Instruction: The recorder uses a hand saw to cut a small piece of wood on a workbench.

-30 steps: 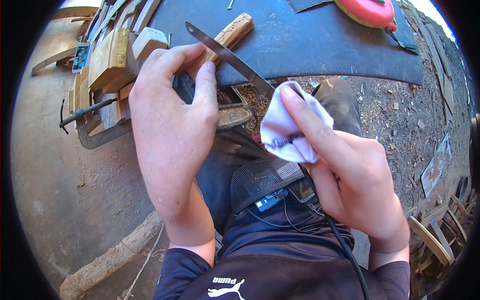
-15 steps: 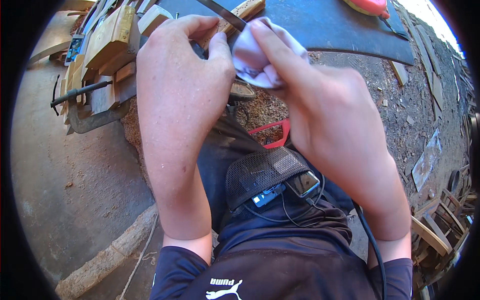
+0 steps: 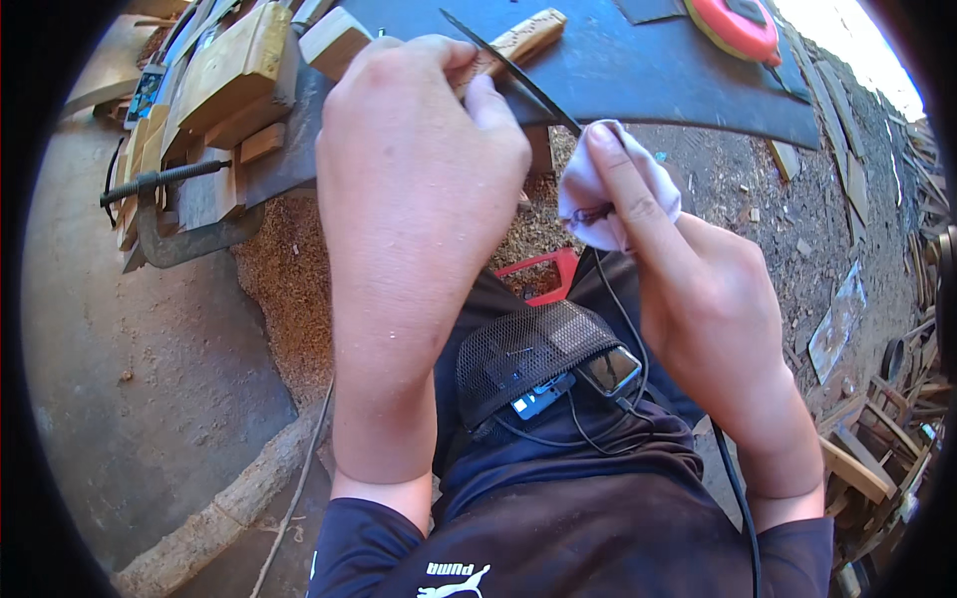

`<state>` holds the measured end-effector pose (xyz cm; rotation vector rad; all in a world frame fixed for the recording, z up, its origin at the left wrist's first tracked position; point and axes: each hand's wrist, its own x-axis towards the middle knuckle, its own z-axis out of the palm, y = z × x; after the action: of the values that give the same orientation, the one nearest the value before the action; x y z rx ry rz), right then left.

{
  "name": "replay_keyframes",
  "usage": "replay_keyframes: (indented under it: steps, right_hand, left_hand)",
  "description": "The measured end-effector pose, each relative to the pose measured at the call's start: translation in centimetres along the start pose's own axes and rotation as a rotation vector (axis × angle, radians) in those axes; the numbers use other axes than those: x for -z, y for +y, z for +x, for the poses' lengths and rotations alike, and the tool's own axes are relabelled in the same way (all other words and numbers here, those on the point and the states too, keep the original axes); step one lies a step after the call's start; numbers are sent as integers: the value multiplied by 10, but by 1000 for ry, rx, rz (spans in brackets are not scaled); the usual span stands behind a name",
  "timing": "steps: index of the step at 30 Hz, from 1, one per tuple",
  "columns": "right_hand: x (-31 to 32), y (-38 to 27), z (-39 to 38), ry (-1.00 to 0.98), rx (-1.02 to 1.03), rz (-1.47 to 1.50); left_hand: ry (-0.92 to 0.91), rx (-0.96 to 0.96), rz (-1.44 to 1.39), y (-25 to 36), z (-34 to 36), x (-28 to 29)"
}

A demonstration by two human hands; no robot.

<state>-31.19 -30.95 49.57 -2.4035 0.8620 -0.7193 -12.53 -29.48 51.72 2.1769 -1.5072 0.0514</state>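
My left hand (image 3: 419, 149) is closed with thumb and forefinger pinching a small wooden piece (image 3: 528, 38), whose top carries dark specks or marks. Its far end sticks out to the right over the blue-grey bench top (image 3: 638, 75). In my right hand (image 3: 698, 269) is a narrow, dark, pointed metal blade (image 3: 513, 70), its near end wrapped in a whitish cloth (image 3: 608, 199). My right thumb presses along the cloth. The blade slants across the wooden piece; whether it touches the wood, I cannot tell.
Wooden blocks (image 3: 234, 75) and a C-clamp (image 3: 164, 214) occupy the bench's left side. A red tape measure (image 3: 736, 35) lies at the back right. Sawdust (image 3: 289, 289) covers ground below; scrap wood (image 3: 857, 468) is piled at right. A mesh pouch with cables (image 3: 528, 349) rests at my waist.
Both hands have shifted right. My right hand has drawn nearer to me with the cloth-wrapped blade, and more of the blade and wooden piece now shows.
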Motion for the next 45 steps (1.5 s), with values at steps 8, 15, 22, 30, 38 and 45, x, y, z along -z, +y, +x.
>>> replay_keyframes:
  steps: [8, 15, 22, 30, 38, 45]
  right_hand:
    - [6, -7, 5, -113, 5, -188]
    - [0, -6, 29, -149, 50, -219]
    - [20, -14, 17, -242, -79, -274]
    - [17, 2, 10, -106, 37, -240]
    - [8, 6, -1, -32, 95, -134]
    - [8, 0, -9, -106, 100, -120]
  left_hand:
    - [22, 37, -110, -6, 3, -1]
    - [62, 25, -218, -11, 0, -7]
    - [202, -65, -532, -24, -2, -30]
    - [270, -104, -551, -27, -4, -41]
    - [298, -102, -528, -22, -3, -44]
    - [298, -95, -500, -27, -6, -45]
